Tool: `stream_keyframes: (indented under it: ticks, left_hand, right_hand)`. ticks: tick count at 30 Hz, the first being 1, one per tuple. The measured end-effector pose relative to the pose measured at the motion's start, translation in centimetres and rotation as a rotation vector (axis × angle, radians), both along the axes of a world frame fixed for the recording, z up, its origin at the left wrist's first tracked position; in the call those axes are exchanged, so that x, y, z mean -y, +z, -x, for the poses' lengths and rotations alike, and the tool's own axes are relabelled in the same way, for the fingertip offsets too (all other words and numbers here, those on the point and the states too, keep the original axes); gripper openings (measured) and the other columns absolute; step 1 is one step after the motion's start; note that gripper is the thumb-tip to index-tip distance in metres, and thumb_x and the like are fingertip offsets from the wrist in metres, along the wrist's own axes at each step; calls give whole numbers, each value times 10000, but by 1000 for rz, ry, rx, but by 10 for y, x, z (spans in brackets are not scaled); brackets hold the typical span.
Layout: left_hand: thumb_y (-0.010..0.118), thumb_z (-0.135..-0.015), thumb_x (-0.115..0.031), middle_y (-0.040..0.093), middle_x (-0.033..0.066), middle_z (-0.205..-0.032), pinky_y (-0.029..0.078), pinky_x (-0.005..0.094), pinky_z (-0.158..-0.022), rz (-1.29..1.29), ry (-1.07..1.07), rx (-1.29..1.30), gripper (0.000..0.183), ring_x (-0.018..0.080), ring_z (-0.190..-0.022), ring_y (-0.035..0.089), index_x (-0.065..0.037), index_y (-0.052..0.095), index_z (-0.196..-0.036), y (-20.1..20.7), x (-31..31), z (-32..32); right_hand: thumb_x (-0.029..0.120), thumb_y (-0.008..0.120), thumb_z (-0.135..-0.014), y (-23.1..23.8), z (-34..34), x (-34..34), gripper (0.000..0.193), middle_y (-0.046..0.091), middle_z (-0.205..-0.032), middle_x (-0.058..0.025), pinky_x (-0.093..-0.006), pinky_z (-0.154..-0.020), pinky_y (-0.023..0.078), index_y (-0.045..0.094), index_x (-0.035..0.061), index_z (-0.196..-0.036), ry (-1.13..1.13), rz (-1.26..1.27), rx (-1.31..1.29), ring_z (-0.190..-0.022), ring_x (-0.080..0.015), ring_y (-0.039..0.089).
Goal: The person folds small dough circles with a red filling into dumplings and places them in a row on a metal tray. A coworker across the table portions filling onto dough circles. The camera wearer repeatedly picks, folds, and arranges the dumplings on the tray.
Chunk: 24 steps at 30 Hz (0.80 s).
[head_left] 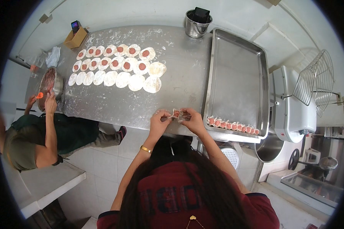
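Just below the centre of the frame, both hands pinch one dumpling (176, 114) over the table's (179, 76) near edge: the left hand (159, 119) grips its left side, the right hand (191, 117) its right, fingers closed on the wrapper with pink filling showing between them.

Risks, as I judge them: pulling the thin dough too hard could tear it; filling caught in the seam could keep it from sealing; held past the edge, it could drop to the floor.

Counts: in the upper left lie about twenty-two round wrappers (122, 79) in three rows, roughly thirteen topped with filling. About ten finished dumplings (233, 125) line the near edge of the one tray (237, 76). One metal cup (197, 24) stands at top centre. At left, another person (46, 129) works at a bowl (49, 84).
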<state>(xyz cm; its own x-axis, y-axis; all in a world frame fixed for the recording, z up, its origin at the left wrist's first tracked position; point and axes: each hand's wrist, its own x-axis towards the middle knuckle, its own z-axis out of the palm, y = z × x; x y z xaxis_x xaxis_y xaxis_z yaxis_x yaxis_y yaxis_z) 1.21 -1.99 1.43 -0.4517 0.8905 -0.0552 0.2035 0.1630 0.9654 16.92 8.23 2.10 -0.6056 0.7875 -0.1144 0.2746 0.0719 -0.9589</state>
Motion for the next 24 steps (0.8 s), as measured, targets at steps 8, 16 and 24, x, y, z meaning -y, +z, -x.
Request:
stream_keyframes:
  ticks: [8,16,24]
  left_hand:
    - [739,-737,-23,654,131,-920,537,321,-731,159,-28,-17,256,224,-861,674,-7,589,-944,6,-5,-17]
    - [750,-719,-22,680,154,-845,541,331,-686,96,-63,-209,298,258,-769,691,2,591,-969,16,-12,-25]
    - [768,-713,-65,678,146,-832,523,339,-689,230,-132,-215,262,254,-757,676,-7,618,-920,13,-16,-23]
  right_hand:
    - [-75,596,-714,-6,3,-4,291,636,-901,-122,-334,-692,518,656,15,-984,104,-303,119,-808,-283,650]
    - [-35,584,-703,9,1,-9,178,598,-851,-140,-437,-704,476,631,21,-865,174,-510,172,-823,-369,592]
    - [-36,568,-729,11,3,-3,156,578,-905,-160,-466,-753,463,621,22,-864,206,-357,193,-888,-387,572]
